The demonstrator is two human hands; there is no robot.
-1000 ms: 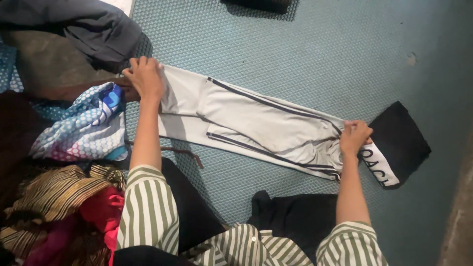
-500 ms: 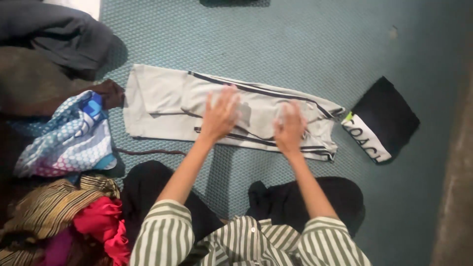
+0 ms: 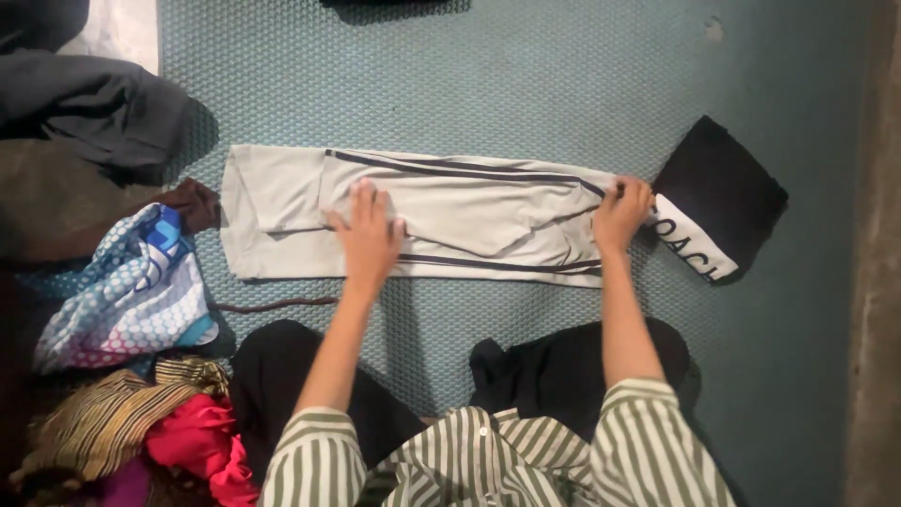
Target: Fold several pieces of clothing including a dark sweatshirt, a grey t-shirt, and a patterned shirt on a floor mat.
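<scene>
Fingers (image 3: pixel 361 202) of the left hand (image 3: pixel 369 239) lie spread and flat on the grey trousers (image 3: pixel 469 211), pressing their middle; those of the right hand (image 3: pixel 619 214) are bent together, pinching the trousers' right end. One pair of trousers, folded lengthwise, stretches across the blue-green mat (image 3: pixel 526 75), with bare mat above and to the right. One folded black garment (image 3: pixel 727 192) touches its right end. At the left edge: one patterned blue cloth (image 3: pixel 131 291), one striped brown cloth (image 3: pixel 103 418), one red cloth (image 3: pixel 202 437)

Home floor: carpet (image 3: pixel 526 75), clothes heap (image 3: pixel 122 376)
</scene>
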